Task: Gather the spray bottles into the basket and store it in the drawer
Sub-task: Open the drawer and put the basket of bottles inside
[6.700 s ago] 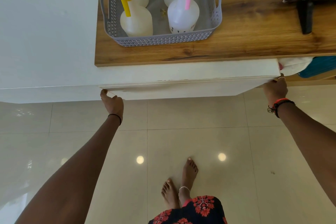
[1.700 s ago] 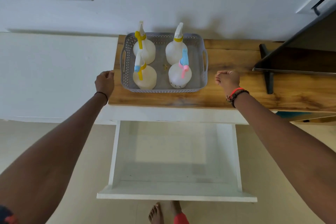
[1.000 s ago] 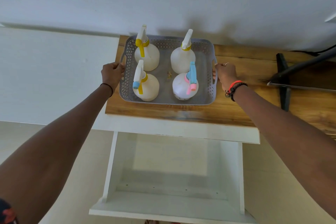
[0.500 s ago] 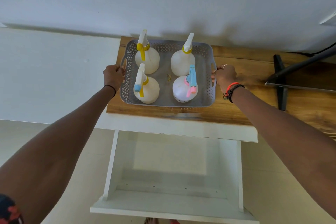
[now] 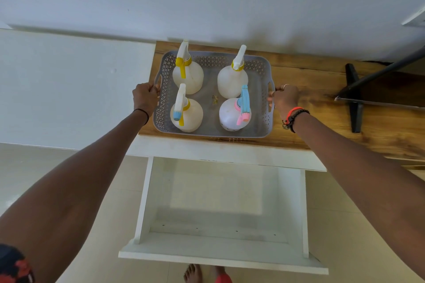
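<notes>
Nearest the camera, the white drawer (image 5: 220, 246) is standing pulled fully out below the counter, and its interior is showing nothing inside. That step is judged complete: the storage space is ready to receive its load.

Above it, the grey perforated basket (image 5: 212, 130) is sitting on the wooden counter (image 5: 326, 126) at its left end, its near wall lying close to the counter's front edge and directly over the open drawer. Whether it is resting or lifting slightly cannot be told.

The left hand (image 5: 145, 97) is gripping the basket's left handle, fingers curled shut around it. The right hand (image 5: 285, 98) is holding the right handle in the same way, fingers wrapped and pressed together, a ring showing on one.

Inside the basket, four spray bottles are standing upright, two by two. At the near left is the bottle with the blue nozzle (image 5: 185, 114); at the near right, the bottle with the pink and blue trigger (image 5: 233, 115). At the far left is the bottle with the yellow trigger (image 5: 187, 76), and at the far right the bottle with the yellow collar (image 5: 232, 80). No bottle is showing loose on the counter, so gathering is judged finished.

Outstanding: lowering the basket into the drawer and pushing the drawer shut.

At the counter's far right, a black stand (image 5: 355, 99) is keeping well apart from the basket.
</notes>
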`<state>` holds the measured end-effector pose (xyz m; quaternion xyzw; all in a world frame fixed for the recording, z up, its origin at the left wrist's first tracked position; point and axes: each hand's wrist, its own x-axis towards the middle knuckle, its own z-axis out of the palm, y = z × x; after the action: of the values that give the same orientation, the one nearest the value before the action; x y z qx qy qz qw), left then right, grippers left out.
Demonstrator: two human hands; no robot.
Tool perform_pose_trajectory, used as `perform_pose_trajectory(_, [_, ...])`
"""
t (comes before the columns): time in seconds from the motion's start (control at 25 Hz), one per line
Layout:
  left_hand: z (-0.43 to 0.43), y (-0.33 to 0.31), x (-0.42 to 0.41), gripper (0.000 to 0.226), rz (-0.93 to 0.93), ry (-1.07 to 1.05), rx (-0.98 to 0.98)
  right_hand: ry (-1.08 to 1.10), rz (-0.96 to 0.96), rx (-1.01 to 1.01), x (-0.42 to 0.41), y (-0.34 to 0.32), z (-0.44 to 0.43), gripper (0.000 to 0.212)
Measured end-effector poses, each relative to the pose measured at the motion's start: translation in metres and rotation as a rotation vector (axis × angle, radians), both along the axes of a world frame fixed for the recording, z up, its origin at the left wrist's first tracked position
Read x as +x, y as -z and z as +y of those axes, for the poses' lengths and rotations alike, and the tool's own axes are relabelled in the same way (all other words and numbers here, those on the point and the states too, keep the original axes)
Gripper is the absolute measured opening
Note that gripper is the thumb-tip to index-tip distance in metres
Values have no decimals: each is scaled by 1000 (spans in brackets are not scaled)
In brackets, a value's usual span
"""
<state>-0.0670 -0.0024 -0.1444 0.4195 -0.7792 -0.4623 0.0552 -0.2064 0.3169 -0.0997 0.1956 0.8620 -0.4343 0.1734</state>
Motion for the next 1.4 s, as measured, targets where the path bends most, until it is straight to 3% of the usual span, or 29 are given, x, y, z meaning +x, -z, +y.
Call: perform_pose_trajectory(1.4, [57, -41, 160, 36, 5, 58, -35, 37, 16, -31, 163, -24, 61, 22])
